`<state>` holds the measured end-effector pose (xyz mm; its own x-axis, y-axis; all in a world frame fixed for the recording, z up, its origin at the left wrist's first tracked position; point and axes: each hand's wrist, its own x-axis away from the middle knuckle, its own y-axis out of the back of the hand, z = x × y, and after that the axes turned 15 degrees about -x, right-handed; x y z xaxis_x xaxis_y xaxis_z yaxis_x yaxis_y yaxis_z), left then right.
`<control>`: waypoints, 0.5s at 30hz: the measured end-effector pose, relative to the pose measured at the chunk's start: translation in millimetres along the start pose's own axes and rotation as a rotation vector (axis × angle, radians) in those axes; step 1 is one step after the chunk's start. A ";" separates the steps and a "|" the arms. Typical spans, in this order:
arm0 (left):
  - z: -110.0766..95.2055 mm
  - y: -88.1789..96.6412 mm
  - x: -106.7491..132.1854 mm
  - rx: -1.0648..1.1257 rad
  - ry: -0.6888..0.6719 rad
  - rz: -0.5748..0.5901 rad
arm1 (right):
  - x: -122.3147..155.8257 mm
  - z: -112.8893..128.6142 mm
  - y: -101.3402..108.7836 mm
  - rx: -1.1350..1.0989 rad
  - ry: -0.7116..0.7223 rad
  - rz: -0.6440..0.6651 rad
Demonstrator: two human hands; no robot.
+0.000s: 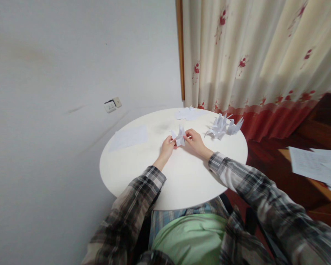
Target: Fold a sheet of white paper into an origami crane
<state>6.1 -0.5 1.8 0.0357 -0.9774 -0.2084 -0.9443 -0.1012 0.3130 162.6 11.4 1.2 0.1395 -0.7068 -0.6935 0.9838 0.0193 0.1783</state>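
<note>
Over the middle of the white bench [179,180], the left hand [168,146] and right hand [195,140] pinch opposite sides of a folded paper [180,136]. A paper cluster [219,127] sits at the bench's right, a flat sheet [131,136] at its left, more paper [189,114] near its far edge.

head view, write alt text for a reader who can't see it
A person's left hand and right hand hold a folded white paper shape at a round white table. More folded paper shapes cluster toward the right, a flat sheet lies left, a floral curtain hangs beyond.
</note>
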 end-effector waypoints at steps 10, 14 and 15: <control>-0.8 -0.2 0.0 0.013 0.022 -0.008 | -0.7 3.8 0.6 0.014 -0.018 0.009; -1.7 -0.8 0.3 0.010 0.026 -0.017 | -0.6 4.1 0.6 0.012 -0.026 0.004; -2.0 -0.9 0.5 0.011 0.026 -0.018 | -0.5 4.2 0.5 0.010 -0.027 0.002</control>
<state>7.6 -1.2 3.3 0.0605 -0.9799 -0.1900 -0.9469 -0.1166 0.2995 162.6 8.8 4.7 0.1379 -0.7258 -0.6739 0.9824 0.0138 0.1862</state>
